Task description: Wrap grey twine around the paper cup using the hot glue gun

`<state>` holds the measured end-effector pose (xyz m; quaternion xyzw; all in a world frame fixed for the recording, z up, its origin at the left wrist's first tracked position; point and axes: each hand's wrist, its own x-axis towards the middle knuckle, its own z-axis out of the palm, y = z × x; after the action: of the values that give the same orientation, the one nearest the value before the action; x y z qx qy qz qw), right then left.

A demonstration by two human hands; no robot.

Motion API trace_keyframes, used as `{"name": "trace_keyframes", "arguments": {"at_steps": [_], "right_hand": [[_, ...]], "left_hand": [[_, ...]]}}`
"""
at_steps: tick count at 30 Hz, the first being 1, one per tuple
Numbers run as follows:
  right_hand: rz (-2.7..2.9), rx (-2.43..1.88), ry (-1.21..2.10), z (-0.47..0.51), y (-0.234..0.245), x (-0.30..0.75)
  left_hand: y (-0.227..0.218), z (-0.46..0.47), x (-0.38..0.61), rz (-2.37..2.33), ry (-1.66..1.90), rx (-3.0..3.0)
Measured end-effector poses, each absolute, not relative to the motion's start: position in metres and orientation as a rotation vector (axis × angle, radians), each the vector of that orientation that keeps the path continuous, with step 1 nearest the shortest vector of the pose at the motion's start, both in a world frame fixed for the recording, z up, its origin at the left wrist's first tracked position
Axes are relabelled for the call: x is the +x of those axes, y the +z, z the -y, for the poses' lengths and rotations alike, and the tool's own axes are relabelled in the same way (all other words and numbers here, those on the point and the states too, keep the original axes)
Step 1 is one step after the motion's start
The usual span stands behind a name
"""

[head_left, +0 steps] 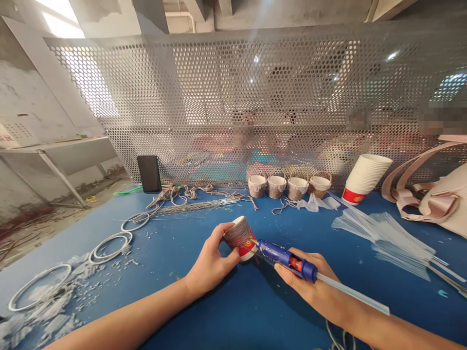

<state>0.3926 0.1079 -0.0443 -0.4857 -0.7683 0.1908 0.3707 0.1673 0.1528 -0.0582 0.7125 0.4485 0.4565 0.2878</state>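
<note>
**Left hand point(211, 265) holds a paper cup point(239, 235), right hand point(310, 294) holds a blue glue gun point(273, 253)**

In the head view, the two hands are apart, and each one grips its own thing. The paper cup is over the front middle of the blue table point(171, 253), tipped to one side. Gray-brown string goes round and round its upper part, and some red and white shows below. The left fingers and thumb pinch it.

The right hand is wrapped around the glue gun. Its tip is right at the side of the cup; I cannot tell if they touch. A long clear glue stick point(353, 294) pokes out of the back end.

Farther back, four little buckets point(257, 187) with handles stand in a row. To their right is a leaning stack of cups point(368, 175), and near it lie lots of clear strips point(396, 238). On the left, a black phone point(149, 175) stands up near loose string point(189, 192). White rings point(97, 262) lie near small scraps.
</note>
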Motion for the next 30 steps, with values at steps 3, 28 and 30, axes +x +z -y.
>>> {"name": "trace_keyframes", "arguments": {"at_steps": [3,28,30], "right_hand": [[1.976,-1.25,0.511,-0.109,-0.043,0.393],[1.882,-1.368,0.71,-0.105,-0.035,0.392],[1.902,-1.355,0.694,-0.102,-0.033,0.391]], "left_hand": [[-0.058,-0.153,0.167,-1.175,1.213,1.904],[-0.053,-0.152,0.167,-1.194,1.169,1.883],[-0.053,-0.152,0.168,-1.21,1.171,1.877]]}}
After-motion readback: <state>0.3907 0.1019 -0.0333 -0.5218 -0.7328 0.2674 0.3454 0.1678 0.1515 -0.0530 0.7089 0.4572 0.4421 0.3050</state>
